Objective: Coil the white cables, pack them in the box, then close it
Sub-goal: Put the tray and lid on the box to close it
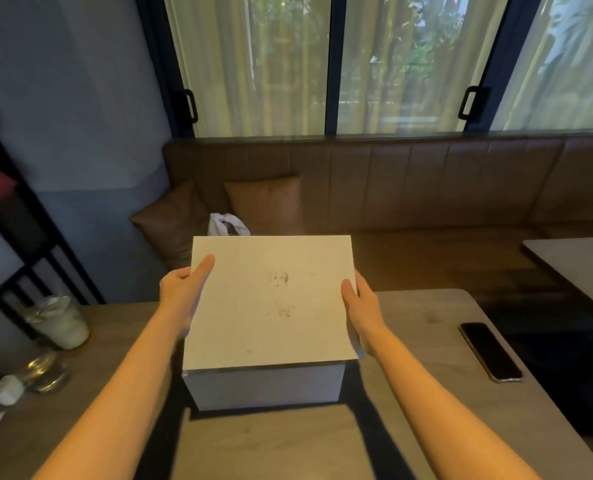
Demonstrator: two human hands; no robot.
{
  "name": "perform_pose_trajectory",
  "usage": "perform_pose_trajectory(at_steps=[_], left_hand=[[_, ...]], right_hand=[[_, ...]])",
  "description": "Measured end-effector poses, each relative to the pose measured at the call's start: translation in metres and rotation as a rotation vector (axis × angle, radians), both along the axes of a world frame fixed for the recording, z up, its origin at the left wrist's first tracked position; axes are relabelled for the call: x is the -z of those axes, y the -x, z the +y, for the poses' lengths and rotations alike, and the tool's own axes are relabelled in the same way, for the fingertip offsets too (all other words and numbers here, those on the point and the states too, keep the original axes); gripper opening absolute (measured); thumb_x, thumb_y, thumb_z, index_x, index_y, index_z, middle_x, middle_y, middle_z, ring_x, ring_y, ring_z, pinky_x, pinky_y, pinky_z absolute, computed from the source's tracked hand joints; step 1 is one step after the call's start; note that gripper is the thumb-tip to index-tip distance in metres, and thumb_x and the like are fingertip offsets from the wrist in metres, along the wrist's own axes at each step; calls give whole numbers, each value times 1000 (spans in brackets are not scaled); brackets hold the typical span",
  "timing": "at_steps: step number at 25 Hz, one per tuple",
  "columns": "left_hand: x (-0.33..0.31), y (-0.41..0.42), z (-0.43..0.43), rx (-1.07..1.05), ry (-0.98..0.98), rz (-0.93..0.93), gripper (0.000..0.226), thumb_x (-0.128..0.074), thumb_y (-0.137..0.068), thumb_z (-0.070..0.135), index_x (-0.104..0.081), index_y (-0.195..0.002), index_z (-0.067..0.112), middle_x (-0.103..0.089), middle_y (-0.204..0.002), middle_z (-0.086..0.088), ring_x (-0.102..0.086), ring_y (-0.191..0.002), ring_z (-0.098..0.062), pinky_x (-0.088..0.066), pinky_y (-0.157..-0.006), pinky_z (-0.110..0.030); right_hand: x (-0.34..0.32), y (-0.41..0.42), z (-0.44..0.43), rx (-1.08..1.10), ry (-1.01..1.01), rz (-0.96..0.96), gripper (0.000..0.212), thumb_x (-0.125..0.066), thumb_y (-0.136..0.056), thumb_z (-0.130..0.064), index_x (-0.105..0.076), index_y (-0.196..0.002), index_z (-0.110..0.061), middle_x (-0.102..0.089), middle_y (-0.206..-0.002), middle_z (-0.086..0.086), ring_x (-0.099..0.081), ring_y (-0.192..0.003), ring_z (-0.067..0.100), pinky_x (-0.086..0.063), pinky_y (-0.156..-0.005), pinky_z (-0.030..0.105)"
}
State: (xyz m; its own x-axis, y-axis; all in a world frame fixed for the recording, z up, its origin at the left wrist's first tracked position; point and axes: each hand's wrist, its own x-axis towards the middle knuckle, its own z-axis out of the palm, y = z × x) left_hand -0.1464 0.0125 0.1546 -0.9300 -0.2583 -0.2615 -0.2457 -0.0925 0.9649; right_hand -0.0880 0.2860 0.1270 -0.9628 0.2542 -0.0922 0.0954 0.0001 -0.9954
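A white box (263,388) stands on the grey table (423,313), straight in front of me. Its flat white lid (270,299) lies tilted over the top, the far edge raised and the near edge at the box's front rim. My left hand (180,292) grips the lid's left edge, thumb on top. My right hand (360,306) grips the right edge the same way. The white cables are hidden from view.
A plastic cup with a pale drink (59,322) and a glass (47,372) stand at the table's left edge beside crumpled paper (5,394). A dark phone (490,351) lies at the right. A brown bench with cushions (263,202) and a white bag (227,225) sits behind.
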Motion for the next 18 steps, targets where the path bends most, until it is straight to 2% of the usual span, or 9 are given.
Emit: perform_pose_trajectory(at_steps=[1,3,5,7,9,12,14,16,18], left_hand=[[8,4,-10,39,12,-5,25,-67,-82,38,-61,-79,14,-68,-93,-13,-64,-88,-31,-51,-70,-36],[29,7,-27,78,18,-65,21,-59,-90,31,-63,-101,14,-68,-106,-12,-64,-95,-30,-51,-75,-36],[49,9,-36,71,-32,-155,25,-55,-92,30,-62,-109,13,-67,-107,-13,-64,-96,-31,-50,-78,-37],[57,14,-37,61,-65,-224,22,-56,-91,32,-64,-100,13,-68,-102,-14,-65,-94,-32,-49,-74,-36],[63,21,-37,81,-22,-284,26,-55,-91,35,-64,-100,11,-68,-102,-14,-65,-96,-35,-48,-70,-34],[67,31,-34,67,37,-308,29,-53,-92,33,-63,-97,7,-68,-99,-16,-65,-95,-36,-47,-74,-36],[71,36,-33,41,55,-308,25,-54,-92,29,-62,-87,6,-65,-96,-18,-62,-88,-34,-45,-75,-37],[77,36,-32,10,89,-307,21,-55,-91,26,-61,-84,7,-63,-95,-16,-60,-85,-31,-45,-76,-38],[84,32,-30,-19,113,-283,16,-59,-90,23,-64,-89,8,-66,-92,-11,-63,-87,-29,-48,-78,-37]], right_hand=[[-4,8,-5,-16,56,-54,44,-37,-100,-24,-35,-144,-18,-48,-141,3,-50,-125,24,-47,-88,27],[-12,21,-15,-53,67,-150,41,-36,-101,-21,-38,-141,-14,-54,-133,3,-55,-108,19,-47,-72,18],[-10,32,-24,-90,-31,-242,39,-32,-102,-19,-40,-139,-10,-53,-133,7,-52,-103,19,-42,-81,22],[-4,42,-26,-93,-95,-345,39,-27,-102,-19,-41,-137,-8,-49,-138,12,-47,-103,23,-36,-84,29],[4,52,-25,-79,-133,-449,40,-25,-102,-20,-41,-136,-7,-48,-138,14,-46,-103,25,-34,-84,32],[12,58,-21,-55,-232,-548,42,-24,-102,-20,-37,-139,-6,-44,-141,15,-45,-118,33,-34,-83,33],[18,59,-21,-46,-219,-597,40,-27,-102,-21,-41,-136,-4,-48,-138,16,-48,-108,31,-36,-81,33],[28,61,-22,-39,-244,-625,39,-29,-101,-22,-44,-133,-4,-51,-135,16,-49,-106,31,-39,-82,34],[39,61,-21,-49,-353,-551,39,-30,-100,-23,-45,-134,-10,-50,-137,14,-49,-117,33,-43,-93,38]])
